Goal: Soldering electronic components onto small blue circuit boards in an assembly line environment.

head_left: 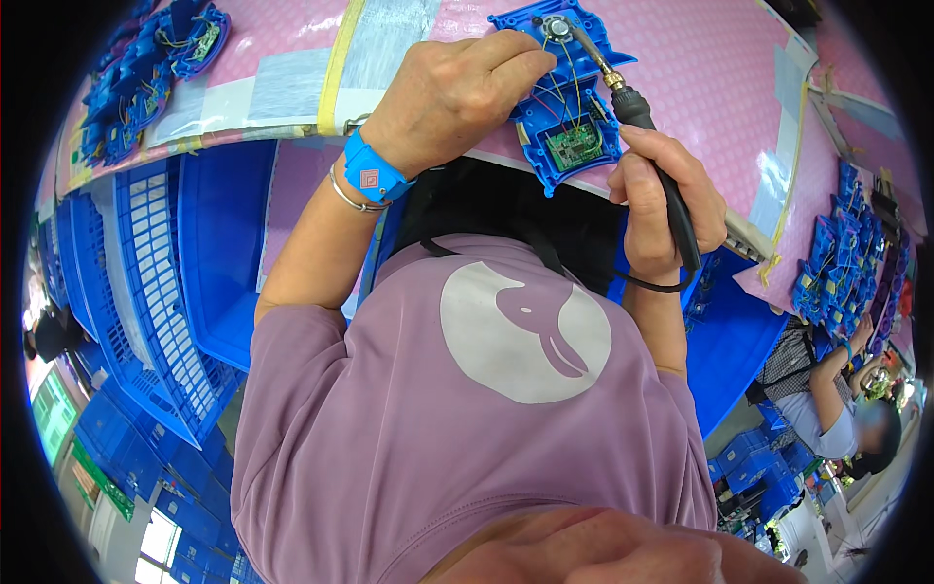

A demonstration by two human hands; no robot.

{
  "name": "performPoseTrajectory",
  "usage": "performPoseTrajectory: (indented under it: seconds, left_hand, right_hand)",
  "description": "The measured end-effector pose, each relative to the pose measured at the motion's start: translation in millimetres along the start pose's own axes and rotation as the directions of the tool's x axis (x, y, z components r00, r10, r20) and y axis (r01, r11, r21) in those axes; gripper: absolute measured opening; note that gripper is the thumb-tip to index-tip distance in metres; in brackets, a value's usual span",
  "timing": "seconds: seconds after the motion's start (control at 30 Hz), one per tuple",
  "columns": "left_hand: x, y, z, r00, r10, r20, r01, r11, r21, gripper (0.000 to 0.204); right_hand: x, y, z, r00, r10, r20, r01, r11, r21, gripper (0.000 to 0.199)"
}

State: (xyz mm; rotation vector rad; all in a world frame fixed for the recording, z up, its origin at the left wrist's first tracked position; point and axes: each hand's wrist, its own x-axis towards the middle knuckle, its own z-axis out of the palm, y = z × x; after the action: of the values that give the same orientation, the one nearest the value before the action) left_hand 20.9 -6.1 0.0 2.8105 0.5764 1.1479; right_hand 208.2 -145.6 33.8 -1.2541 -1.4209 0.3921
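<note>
The right hand (pixel 671 195) wraps its fingers around a soldering iron (pixel 632 105), thumb and forefinger pressed to the smooth black handle just below its ridged collar. Past the collar comes a brassy sleeve, then a slim dull-metal shaft slanting up to a round metal speaker (pixel 557 28). The left hand (pixel 457 92) is bent at the wrist, its fingers curled close together, tips lowered beside that speaker; from where I stand I can't tell whether they pinch a wire or anything else.

Under both hands lies the blue plastic housing (pixel 534 148), in two open moulded halves with pointed corners and glossy edges, near the front edge of the bench. The upper half carries the speaker; the lower one cradles a flat green circuit board (pixel 576 146), and thin wires loop between them.

A rubbery blue wristband (pixel 381 175) and a thin metal bangle (pixel 352 197) circle the left wrist. The bench wears a pink, softly patterned cover (pixel 715 73), patched with shiny clear tape and a yellow strip (pixel 339 68). More blue housings sit heaped at the left (pixel 131 97), others at the right (pixel 839 258), near another person (pixel 825 414). Lattice-sided blue plastic crates (pixel 161 282) stand below the bench, beside the worker's soft mauve shirt (pixel 341 438).
</note>
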Motion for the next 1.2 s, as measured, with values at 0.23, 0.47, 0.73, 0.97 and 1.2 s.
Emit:
performPoseTrajectory:
  seconds: [0.23, 0.47, 0.73, 0.97, 1.2]
  left_hand:
    - [-0.4, 0.1, -0.1, 0.999, -0.023, -0.028, 0.02, 0.994, -0.108, 0.029]
    - [-3.0, 3.2, -6.5, 0.996, -0.073, -0.05, 0.061, 0.976, -0.21, 0.024]
    - [-23.0, 4.6, -32.4, 0.945, -0.252, 0.209, 0.327, 0.739, -0.589, 0.029]
    - [5.4, 4.4, -12.7, 0.979, -0.058, 0.196, 0.121, 0.936, -0.33, 0.033]
    - [69.0, -109.4, -17.8, 0.979, 0.091, 0.184, -0.06, 0.984, -0.167, 0.02]
  right_hand:
    - [-1.8, 3.2, -0.6, 1.0, -0.007, -0.003, 0.007, 1.0, -0.005, 0.021]
    - [-3.4, 1.6, -2.1, 1.0, -0.004, -0.028, 0.005, 0.999, 0.037, 0.02]
    - [-10.1, -1.1, -14.5, 0.995, 0.018, -0.096, -0.008, 0.994, 0.105, 0.022]
    - [-19.3, -1.3, -30.2, 0.973, 0.109, -0.203, -0.077, 0.984, 0.158, 0.021]
    - [-18.6, -1.8, -34.0, 0.962, 0.085, -0.26, -0.058, 0.992, 0.111, 0.023]
